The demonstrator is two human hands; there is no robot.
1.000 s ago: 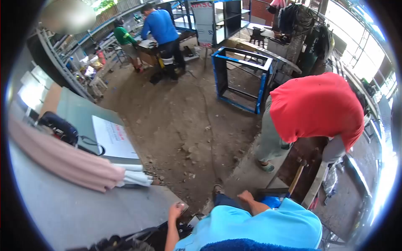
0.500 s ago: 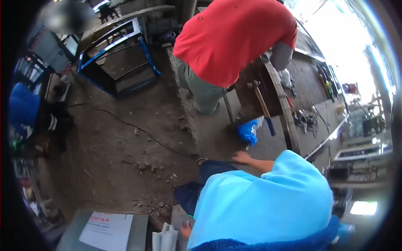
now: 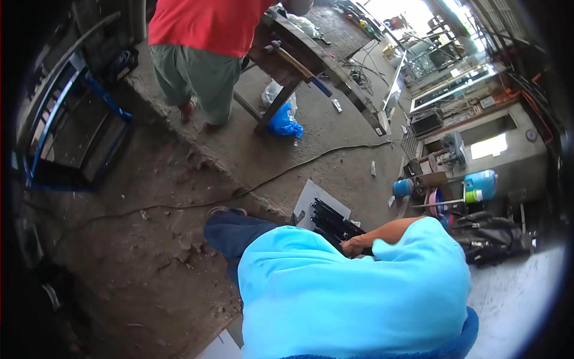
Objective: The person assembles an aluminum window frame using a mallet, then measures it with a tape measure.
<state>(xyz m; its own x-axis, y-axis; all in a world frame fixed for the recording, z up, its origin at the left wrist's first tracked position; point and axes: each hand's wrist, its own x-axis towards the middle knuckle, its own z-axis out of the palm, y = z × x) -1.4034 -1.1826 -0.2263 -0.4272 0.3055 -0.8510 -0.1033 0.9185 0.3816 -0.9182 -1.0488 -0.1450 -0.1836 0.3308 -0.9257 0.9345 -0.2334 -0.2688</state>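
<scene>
My right hand (image 3: 354, 246) reaches down beside my light blue shirt (image 3: 353, 287), its fingers curled at the near end of several long, black, glossy strips (image 3: 330, 220). The strips lie side by side on a light grey flat panel (image 3: 308, 195) on the ground. My shirt hides their near ends and part of the hand. My left hand is out of sight. My leg in dark blue trousers (image 3: 236, 232) shows to the left of the strips.
A person in a red shirt (image 3: 209, 24) stands at a workbench with a hammer (image 3: 302, 69) on it. Beneath hangs a blue plastic bag (image 3: 285, 121). A cable (image 3: 281, 172) crosses the floor. A blue-edged frame (image 3: 78, 119) stands left; a black bag (image 3: 487, 236) lies right.
My view has swung to the right, bringing the black strips and panel into sight. My right hand has come down to the strips. My left hand has left the view.
</scene>
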